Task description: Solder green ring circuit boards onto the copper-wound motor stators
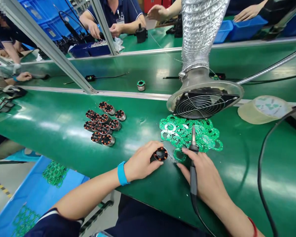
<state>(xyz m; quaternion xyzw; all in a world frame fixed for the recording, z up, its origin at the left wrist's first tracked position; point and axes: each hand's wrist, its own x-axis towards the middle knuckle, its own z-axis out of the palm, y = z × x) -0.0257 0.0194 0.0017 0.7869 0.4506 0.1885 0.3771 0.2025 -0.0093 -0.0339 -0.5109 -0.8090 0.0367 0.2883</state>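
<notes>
Copper-wound stator (160, 153) near the front of the counter (143, 121), wound face up, short axis seemingly close to upright. Sits between thumb and fingers of the left hand (140, 161), curled narrowly around its side; impossible to tell from this angle whether raised slightly or resting on the surface. Just to its right, across a small gap, a single green ring board (175, 156), lying at the near edge of a heap of ring boards (172, 126). Closest to that ring, the right hand (204, 171), index fingertip by its right rim, thumb just below; apparently touching, though whether pinching the ring is unclear.

Also in the right hand, a soldering iron (193, 147), long axis running away from the body, tip pointing forward over the heap, below the fan hood (199, 105). Left forearm slanting from lower left, blue wristband (122, 173) behind the wrist, palm turned inward toward the stator. Right forearm slanting from lower right, back of the hand up, facing the left one. Well apart to the left, on the same counter, a cluster of similar stators (105, 129), standing close together.
</notes>
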